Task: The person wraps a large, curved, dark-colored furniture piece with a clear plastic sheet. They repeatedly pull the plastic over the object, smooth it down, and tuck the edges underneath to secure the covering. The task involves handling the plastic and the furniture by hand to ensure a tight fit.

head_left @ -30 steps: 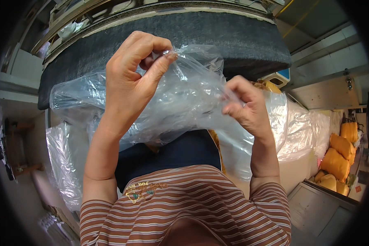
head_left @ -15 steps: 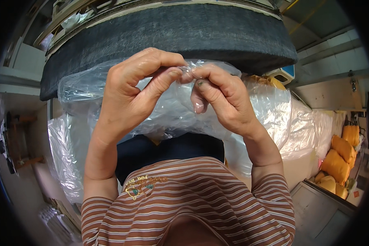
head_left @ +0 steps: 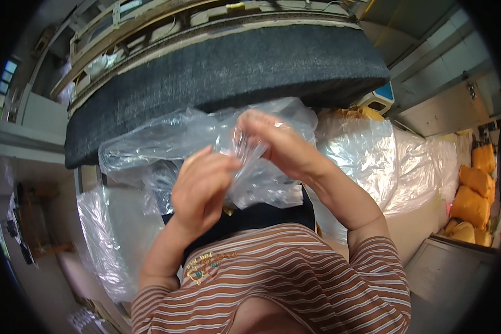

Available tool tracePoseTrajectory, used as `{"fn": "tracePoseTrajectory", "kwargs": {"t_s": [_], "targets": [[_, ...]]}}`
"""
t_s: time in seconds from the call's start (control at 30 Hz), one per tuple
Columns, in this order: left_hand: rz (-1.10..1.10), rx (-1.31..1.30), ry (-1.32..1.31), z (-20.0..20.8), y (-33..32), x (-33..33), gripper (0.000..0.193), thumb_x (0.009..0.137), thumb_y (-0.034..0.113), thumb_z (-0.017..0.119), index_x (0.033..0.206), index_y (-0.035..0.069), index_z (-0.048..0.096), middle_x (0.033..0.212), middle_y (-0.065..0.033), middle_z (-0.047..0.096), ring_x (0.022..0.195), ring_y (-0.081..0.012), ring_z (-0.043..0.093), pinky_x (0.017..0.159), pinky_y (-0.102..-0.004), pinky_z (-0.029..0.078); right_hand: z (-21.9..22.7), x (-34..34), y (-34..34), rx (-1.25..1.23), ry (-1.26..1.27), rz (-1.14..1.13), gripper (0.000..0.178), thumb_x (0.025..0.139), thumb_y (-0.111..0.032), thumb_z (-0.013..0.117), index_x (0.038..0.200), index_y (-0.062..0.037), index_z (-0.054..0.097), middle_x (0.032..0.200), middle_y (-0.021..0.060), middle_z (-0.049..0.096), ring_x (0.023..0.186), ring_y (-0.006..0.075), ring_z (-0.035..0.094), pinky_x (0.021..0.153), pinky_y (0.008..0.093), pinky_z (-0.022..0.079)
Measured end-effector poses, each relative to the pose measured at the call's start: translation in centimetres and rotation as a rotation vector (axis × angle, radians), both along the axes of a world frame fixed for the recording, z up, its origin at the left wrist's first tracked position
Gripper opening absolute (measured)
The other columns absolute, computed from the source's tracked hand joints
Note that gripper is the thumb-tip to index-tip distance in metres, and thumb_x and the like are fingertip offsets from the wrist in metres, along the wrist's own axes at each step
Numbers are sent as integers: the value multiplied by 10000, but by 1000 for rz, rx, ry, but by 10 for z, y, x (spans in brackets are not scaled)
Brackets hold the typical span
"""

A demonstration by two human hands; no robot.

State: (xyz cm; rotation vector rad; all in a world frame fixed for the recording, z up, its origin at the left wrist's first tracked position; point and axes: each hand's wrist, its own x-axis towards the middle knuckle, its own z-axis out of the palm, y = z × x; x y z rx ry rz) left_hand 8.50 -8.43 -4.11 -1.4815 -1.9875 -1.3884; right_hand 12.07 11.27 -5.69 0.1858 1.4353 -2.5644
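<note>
A clear plastic bag [head_left: 161,142] lies loose and crumpled across my lap, with a gathered part rising between my hands. My right hand [head_left: 281,145] is closed on that gathered film, its fingers curled over from above. Lower and to the left, my left hand [head_left: 203,186] is beside the same film. Motion smears its fingers, so whether they grip the plastic does not show.
Beyond the bag runs a long dark padded cloth roll [head_left: 228,69] on a machine frame. Shiny plastic sheeting [head_left: 367,161] spreads to my right, more plastic [head_left: 103,239] to my left. Orange bundles [head_left: 473,197] are stacked at far right; a blue-and-white box [head_left: 379,100] stands behind.
My hands were pinched together over the film; now they are apart. The left has come down towards me, the right has turned inward, and the film between them is pulled up.
</note>
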Motion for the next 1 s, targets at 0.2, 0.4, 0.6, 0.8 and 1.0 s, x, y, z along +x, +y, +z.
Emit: {"fn": "tracePoseTrajectory", "kwargs": {"t_s": [0.2, 0.4, 0.6, 0.8, 1.0], "targets": [[745, 159, 607, 84, -188, -28, 264, 932, 245, 470, 1050, 10, 499, 988, -160, 606, 856, -261, 619, 744, -381, 524, -61, -30, 63, -503, -41, -600, 112, 907, -202, 592, 929, -95, 567, 845, 26, 587, 741, 144, 577, 620, 271, 493], [736, 445, 75, 68, -248, -136, 347, 953, 295, 445, 1105, 1, 551, 917, -109, 598, 718, -170, 562, 584, -316, 481, -54, 58, 239, -179, 421, -1013, 149, 914, -172, 496, 979, -55, 564, 895, 94, 593, 768, 190, 598, 693, 315, 541], [805, 245, -355, -84, -185, -247, 151, 960, 151, 476, 1021, 27, 540, 856, -28, 531, 737, -107, 498, 707, -241, 429, 124, 59, 243, 901, 875, -1617, 429, 981, -258, 396, 1343, -28, 409, 1334, 144, 438, 1216, 265, 436, 1056, 395, 361], [825, -71, -449, -119, -213, -212, 222, 973, 160, 452, 1110, 4, 530, 988, -38, 523, 923, -131, 501, 871, -277, 404, -17, 9, 429, 1750, 316, -954, 629, 967, -506, 338, 1424, -74, 342, 1471, 174, 325, 1380, 291, 272, 1139, 368, 178], [1263, -499, -97, -107, -421, -268, 304, 1001, 239, 432, 1168, -4, 503, 1069, -201, 577, 982, -285, 559, 882, -348, 425, -50, -44, 387, 1878, -257, -528, 544, 934, -486, 440, 1306, -96, 511, 1305, 181, 518, 1256, 328, 446, 1051, 362, 324]]}}
